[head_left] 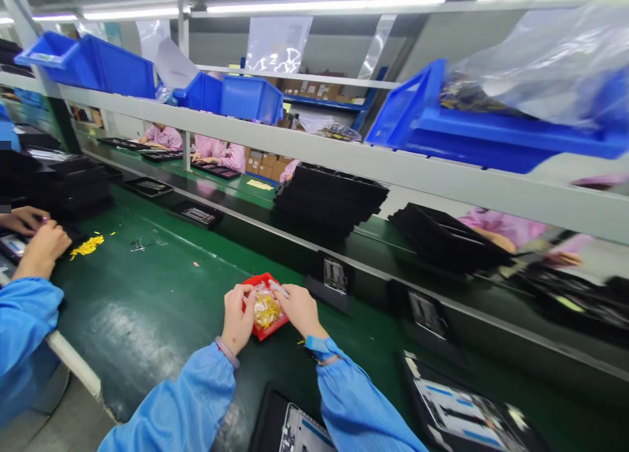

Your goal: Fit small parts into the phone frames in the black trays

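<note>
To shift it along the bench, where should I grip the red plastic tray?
Take the red plastic tray by its near corner, from above: that corner sticks out bare, while the left hand and right hand cover its sides and a bag of yellow pieces fills it.

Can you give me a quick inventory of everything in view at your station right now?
Red tray: 1, red, on the green work belt, centre of view.
Clear bag of yellow parts: 1, yellow contents, in the red tray.
Blue plastic bins: several, blue, on the upper shelf.
Stacked black trays: 2 stacks, black, beyond the belt.
Loose yellow pieces: a small scatter, yellow, on the belt, left.
Co-worker's hands: 2, blue sleeves, far left.
Left hand: 1, blue sleeve, at the bag.
Right hand: 1, blue sleeve, at the bag.
</note>
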`<state>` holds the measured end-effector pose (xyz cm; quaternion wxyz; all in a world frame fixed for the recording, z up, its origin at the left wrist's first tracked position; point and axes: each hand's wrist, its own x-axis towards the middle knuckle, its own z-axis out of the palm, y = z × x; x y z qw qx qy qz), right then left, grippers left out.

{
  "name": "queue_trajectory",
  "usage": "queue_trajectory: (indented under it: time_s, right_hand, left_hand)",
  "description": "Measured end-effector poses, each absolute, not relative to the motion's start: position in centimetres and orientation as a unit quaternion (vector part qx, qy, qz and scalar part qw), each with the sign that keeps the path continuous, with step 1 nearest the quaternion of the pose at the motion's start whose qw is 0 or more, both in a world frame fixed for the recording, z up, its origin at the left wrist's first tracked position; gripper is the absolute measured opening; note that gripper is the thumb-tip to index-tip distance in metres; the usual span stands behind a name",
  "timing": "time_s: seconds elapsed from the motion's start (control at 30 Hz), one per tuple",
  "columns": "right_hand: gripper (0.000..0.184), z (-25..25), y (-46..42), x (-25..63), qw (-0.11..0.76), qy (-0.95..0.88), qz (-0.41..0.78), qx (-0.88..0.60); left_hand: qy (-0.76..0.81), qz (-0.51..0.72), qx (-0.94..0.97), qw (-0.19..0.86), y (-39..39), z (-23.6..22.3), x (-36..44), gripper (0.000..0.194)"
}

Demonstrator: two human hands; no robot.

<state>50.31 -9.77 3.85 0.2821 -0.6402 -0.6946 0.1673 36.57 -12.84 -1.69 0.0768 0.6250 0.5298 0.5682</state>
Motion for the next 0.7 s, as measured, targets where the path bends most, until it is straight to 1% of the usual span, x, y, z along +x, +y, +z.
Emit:
queue_trajectory:
  time_s: [0.03, 0.13, 0.2, 0.27, 0.37, 0.43, 0.5, 0.53, 0.6, 0.63, 0.7]
  right_hand:
    - [0.011, 3.8, -9.5, 50.1, 0.291, -0.687, 0.177, -0.642]
    - [0.011, 3.4, -9.3, 50.2, 0.336, -0.661, 0.212, -0.637]
    - [0.008, 3.3, -9.8, 50.8, 0.371, -0.643, 0.239, -0.626]
    - [0.019, 3.4, -11.0, 51.9, 0.402, -0.621, 0.273, -0.615]
    - [0.049, 3.7, -13.8, 54.2, 0.432, -0.581, 0.323, -0.61]
    - [0.061, 4.0, -16.2, 56.2, 0.481, -0.545, 0.357, -0.586]
    - [0.061, 4.1, -18.9, 58.2, 0.552, -0.495, 0.384, -0.55]
    - [0.059, 4.0, -20.3, 59.2, 0.583, -0.463, 0.4, -0.535]
    - [0.056, 3.2, -23.0, 60.7, 0.614, -0.398, 0.435, -0.525]
    - [0.056, 2.6, -24.3, 61.3, 0.619, -0.368, 0.454, -0.524]
    - [0.055, 0.9, -26.6, 61.8, 0.629, -0.323, 0.474, -0.525]
  left_hand:
    - [0.531, 0.569, 0.623, 0.082, -12.8, -1.8, 36.5, 0.022]
    - [0.524, 0.569, 0.626, 0.093, -12.7, -2.0, 36.3, 0.023]
    - [0.512, 0.567, 0.638, 0.101, -12.7, -1.9, 36.2, 0.023]
    - [0.491, 0.561, 0.657, 0.111, -12.9, -1.8, 36.2, 0.024]
    - [0.433, 0.543, 0.705, 0.142, -13.9, -1.4, 36.8, 0.023]
    - [0.372, 0.519, 0.749, 0.173, -15.4, -1.1, 37.6, 0.021]
    - [0.28, 0.456, 0.818, 0.21, -17.4, -0.9, 38.6, 0.018]
    - [0.224, 0.404, 0.858, 0.225, -18.5, -0.9, 39.1, 0.018]
    - [0.135, 0.29, 0.917, 0.239, -20.9, -0.9, 40.0, 0.019]
    - [0.12, 0.243, 0.932, 0.242, -22.0, -1.0, 40.3, 0.019]
    - [0.151, 0.182, 0.938, 0.252, -24.1, -1.2, 40.7, 0.013]
